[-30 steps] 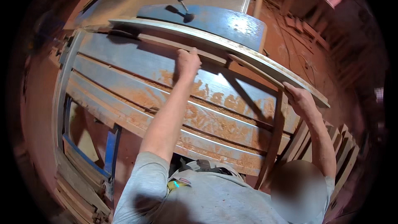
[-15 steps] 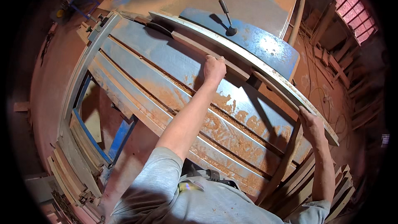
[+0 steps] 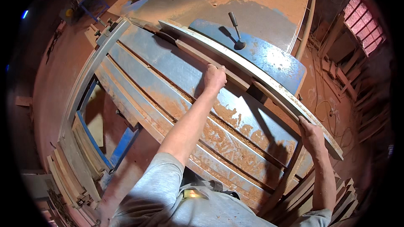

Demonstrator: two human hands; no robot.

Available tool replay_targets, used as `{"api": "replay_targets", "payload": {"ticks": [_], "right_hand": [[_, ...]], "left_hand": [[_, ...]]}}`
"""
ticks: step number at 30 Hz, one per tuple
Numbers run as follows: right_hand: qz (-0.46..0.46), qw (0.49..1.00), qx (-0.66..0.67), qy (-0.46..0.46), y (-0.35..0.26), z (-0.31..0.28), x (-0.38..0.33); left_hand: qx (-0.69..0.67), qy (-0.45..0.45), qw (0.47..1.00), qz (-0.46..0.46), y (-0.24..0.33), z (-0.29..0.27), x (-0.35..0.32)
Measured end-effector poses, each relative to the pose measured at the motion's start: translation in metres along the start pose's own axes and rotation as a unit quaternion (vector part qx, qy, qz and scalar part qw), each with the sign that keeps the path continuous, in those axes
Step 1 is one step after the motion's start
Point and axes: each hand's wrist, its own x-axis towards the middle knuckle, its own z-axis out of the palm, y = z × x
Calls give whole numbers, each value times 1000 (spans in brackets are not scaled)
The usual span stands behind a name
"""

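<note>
A wooden strip lies along the near side of a long pale fence on a blue metal machine table. My left hand is closed over this strip, knuckles up, near the middle of the fence. Farther right, my right hand grips the near end of a second narrow wooden strip, which also runs along the fence. The two strips are nearly in line; whether they touch is unclear. Below where they come close sits a dark block, partly hidden.
Sawdust covers much of the slotted table. Behind the fence stands a black-handled lever on a blue plate. A metal rail curves along the left. Stacked boards stand lower left, more boards lower right.
Both hands have shifted slightly up and left along the fence, and the strips with them. The whole view has tilted a little, so the table sits lower in the picture.
</note>
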Motion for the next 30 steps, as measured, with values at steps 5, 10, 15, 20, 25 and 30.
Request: {"api": "replay_targets", "payload": {"ticks": [5, 10, 15, 20, 25, 30], "right_hand": [[-25, 999, -4, 29, -6, 1, 9], [-22, 999, 1, 29, -14, 4, 16], [-32, 998, 9, 44, -25, 9, 26], [-21, 999, -11, 35, -33, 9, 35], [-20, 999, -14, 30, -41, 11, 47], [-7, 999, -27, 16, -52, 12, 55]], "left_hand": [[-17, -2, 1000, 8, 1, -7, 6], [-5, -13, 1000, -14, -1, -17, 17], [-10, -14, 1000, -18, -5, -27, 31], [-27, 0, 1000, 1, -2, -33, 32], [-40, 16, 999, -8, -13, -40, 54], [-69, 17, 997, 0, -13, -46, 64]]}}
